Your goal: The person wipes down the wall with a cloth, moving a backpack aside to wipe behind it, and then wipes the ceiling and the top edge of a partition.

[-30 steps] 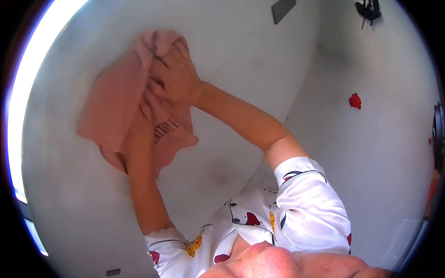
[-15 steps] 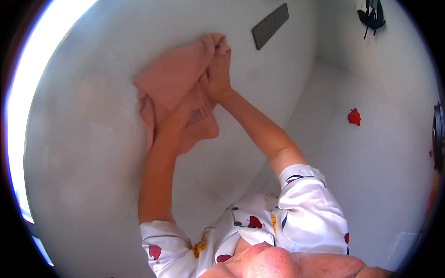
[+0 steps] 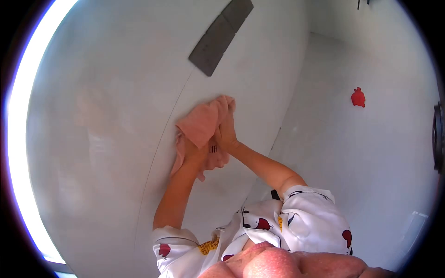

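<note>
A pink towel (image 3: 201, 123) with dark lettering on its lower part is bunched against a pale, glossy wall (image 3: 111, 185). My left hand (image 3: 195, 155) is closed on its lower left side, with the fingers mostly under the cloth. On the right edge of the same towel, my right hand (image 3: 226, 133) grips a fold near the top. The two hands are close together, and both arms reach forward from white printed sleeves.
Above the towel, a dark grey switch panel (image 3: 220, 39) is fixed to the wall. A thin seam line runs down the wall to the left. On the pale floor (image 3: 324, 153) at the right lies a small red object (image 3: 358, 97). Bright light borders the far left.
Both hands have moved the towel down and rightward along the wall, below the switch panel. It looks more bunched, and my hands are closer together. The camera view has shifted too.
</note>
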Action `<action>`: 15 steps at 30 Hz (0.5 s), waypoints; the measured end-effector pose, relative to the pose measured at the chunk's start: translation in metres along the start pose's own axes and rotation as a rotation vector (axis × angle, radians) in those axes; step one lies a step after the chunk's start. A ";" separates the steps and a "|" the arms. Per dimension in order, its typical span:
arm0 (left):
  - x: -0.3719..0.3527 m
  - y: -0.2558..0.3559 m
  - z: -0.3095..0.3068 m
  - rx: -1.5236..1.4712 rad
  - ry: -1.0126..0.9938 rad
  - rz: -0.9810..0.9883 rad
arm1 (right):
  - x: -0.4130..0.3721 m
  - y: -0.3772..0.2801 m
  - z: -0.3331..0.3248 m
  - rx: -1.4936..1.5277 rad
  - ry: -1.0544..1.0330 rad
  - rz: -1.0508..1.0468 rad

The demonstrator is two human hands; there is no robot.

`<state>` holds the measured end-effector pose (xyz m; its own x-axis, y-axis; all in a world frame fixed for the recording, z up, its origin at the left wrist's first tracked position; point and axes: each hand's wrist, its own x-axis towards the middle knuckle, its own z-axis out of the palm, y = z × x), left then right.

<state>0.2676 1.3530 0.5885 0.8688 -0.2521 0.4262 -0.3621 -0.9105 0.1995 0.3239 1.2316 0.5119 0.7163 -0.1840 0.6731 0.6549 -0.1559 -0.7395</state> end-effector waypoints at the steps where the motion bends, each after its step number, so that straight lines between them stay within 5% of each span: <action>1: 0.008 -0.010 -0.009 0.006 0.001 0.056 | 0.009 -0.014 0.019 0.056 0.027 0.060; 4: 0.024 -0.046 -0.055 0.028 0.050 0.391 | 0.018 -0.070 0.058 0.304 0.093 0.288; 7: 0.002 -0.070 -0.128 0.060 -0.012 0.506 | 0.008 -0.153 0.106 -0.067 0.075 0.853; 12: -0.074 -0.060 -0.287 -0.027 -0.426 0.227 | -0.010 -0.210 0.212 0.065 0.288 0.724; 15: -0.142 -0.118 -0.360 0.421 -0.027 0.331 | 0.006 -0.218 0.223 0.059 0.283 0.579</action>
<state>0.0652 1.6148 0.8221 0.7413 -0.5517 0.3821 -0.4568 -0.8319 -0.3150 0.2395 1.4804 0.6788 0.8715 -0.4725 0.1315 0.1998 0.0970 -0.9750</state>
